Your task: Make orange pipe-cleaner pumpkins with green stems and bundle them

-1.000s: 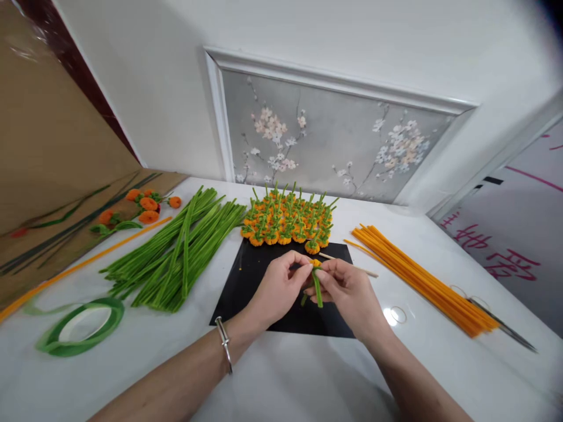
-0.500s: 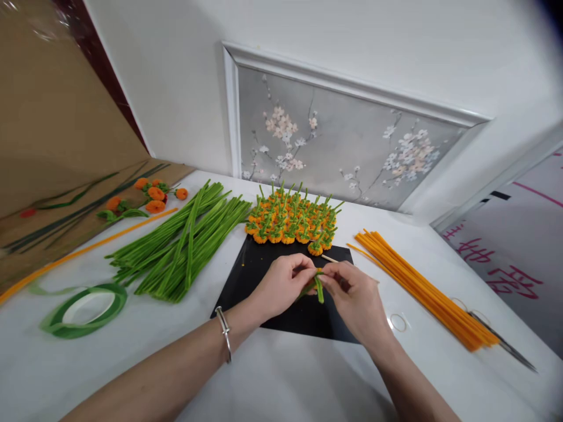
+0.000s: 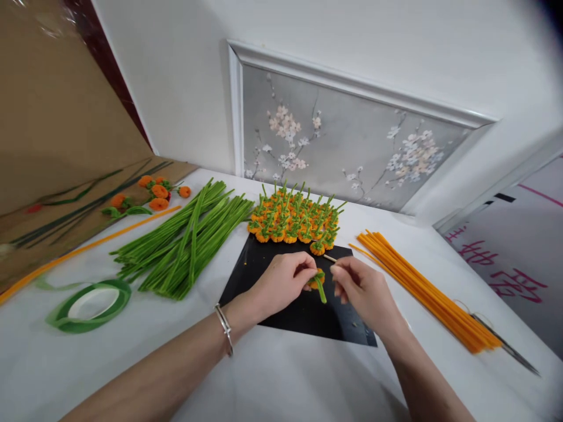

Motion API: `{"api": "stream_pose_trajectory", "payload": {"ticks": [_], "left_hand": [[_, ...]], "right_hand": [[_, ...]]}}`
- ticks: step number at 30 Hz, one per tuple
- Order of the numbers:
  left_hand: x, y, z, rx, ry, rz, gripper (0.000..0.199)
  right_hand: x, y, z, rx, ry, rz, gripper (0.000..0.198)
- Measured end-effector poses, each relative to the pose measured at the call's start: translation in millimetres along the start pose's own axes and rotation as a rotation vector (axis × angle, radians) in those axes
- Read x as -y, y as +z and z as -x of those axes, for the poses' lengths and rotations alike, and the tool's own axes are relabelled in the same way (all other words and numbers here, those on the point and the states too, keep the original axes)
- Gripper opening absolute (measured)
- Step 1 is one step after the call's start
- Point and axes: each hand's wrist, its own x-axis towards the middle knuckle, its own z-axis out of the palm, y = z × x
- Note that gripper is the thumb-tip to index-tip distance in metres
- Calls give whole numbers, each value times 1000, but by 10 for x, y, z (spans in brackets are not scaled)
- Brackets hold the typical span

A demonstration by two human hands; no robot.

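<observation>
My left hand [image 3: 288, 281] pinches a small orange chenille flower [image 3: 315, 282] with a green stem [image 3: 322, 293] hanging down, just above the black mat [image 3: 281, 319]. My right hand [image 3: 363, 290] is a little to the right, apart from the flower. Its thumb and fingers are drawn together; whatever may be between them is hidden. Close behind those fingertips lies a thin pale stick [image 3: 329, 258], partly covered by the hand. Many similar orange flowers [image 3: 290, 225], their green stems pointing up, stand in rows at the mat's back edge.
Green chenille stems [image 3: 189, 240] lie piled left of the mat, with a roll of green tape [image 3: 90, 305] nearer me. On the right are orange chenille stems [image 3: 422, 287] and metal tweezers [image 3: 514, 351]. Finished orange blooms [image 3: 159, 196] rest far left. A wall panel [image 3: 334, 135] stands behind.
My right hand has let go of the flower and moved slightly right. The flower stays in my left hand, more of its orange now showing. The view has shifted slightly.
</observation>
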Motion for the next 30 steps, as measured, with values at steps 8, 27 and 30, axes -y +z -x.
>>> {"api": "stream_pose_trajectory", "payload": {"ticks": [8, 27, 30], "left_hand": [[36, 100, 68, -72, 323, -376, 19], [-20, 1, -21, 106, 10, -106, 23], [-56, -28, -21, 95, 17, -111, 24]], "right_hand": [[87, 144, 27, 165, 304, -256, 41], [56, -21, 6, 25, -330, 509, 17], [66, -39, -12, 43, -104, 233, 18]]}}
